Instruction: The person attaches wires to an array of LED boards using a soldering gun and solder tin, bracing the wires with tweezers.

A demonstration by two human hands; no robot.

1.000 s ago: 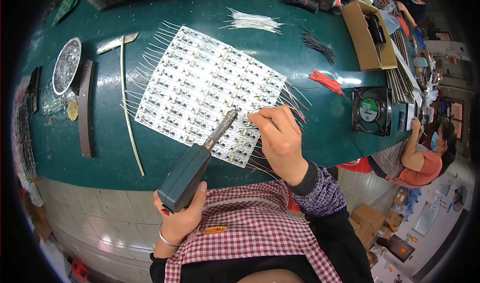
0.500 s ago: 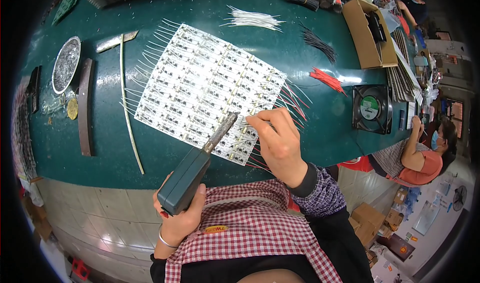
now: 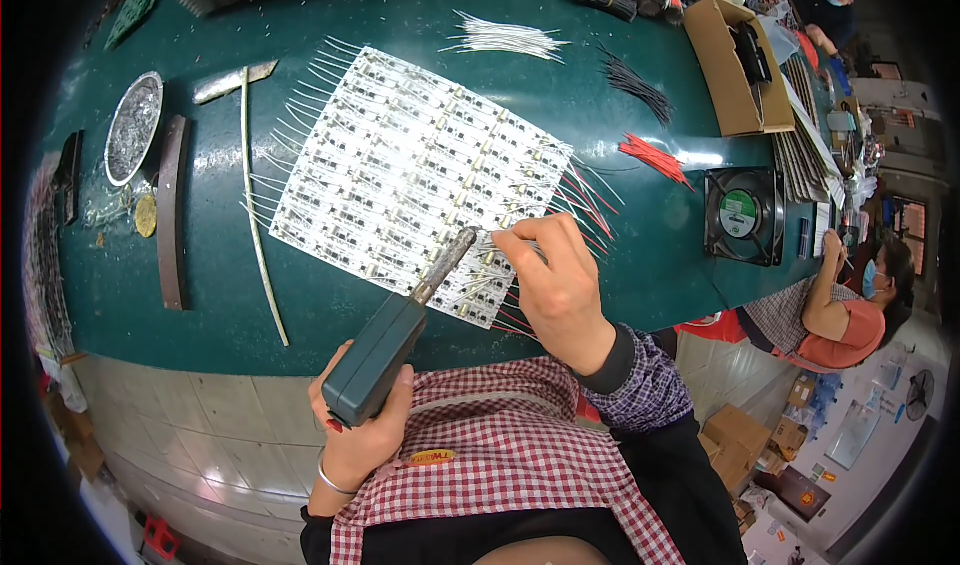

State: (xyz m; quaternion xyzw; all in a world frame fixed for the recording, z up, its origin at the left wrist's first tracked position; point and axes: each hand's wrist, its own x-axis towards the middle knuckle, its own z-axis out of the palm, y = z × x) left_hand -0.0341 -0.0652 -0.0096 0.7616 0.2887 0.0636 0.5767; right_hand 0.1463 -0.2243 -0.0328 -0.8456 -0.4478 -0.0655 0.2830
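A white panel of small circuit boards (image 3: 385, 155) lies slanted on the green table, thin white wires sticking out from its left edge. Red, black and white wires (image 3: 585, 205) stick out along its right edge. My left hand (image 3: 365, 445) is wrapped round the dark green handle of a soldering gun (image 3: 375, 360). The gun's dull metal tip reaches over the lower right part of the panel. Just right of that tip, my right hand (image 3: 562, 290) pinches a thin wire against the panel; the fingers partly hide it.
Loose bundles of white wires (image 3: 505, 37), black wires (image 3: 637, 85) and red wires (image 3: 655, 160) lie beyond the panel. A black fan (image 3: 743, 217) and cardboard box (image 3: 715, 75) stand right. On the left are an oval dish (image 3: 133, 130), dark bar (image 3: 172, 215) and pale rod (image 3: 255, 205). A co-worker (image 3: 850, 315) sits right.
The soldering gun's handle has shifted very slightly, its tip staying beside my right fingertips. My right hand holds nearly the same place.
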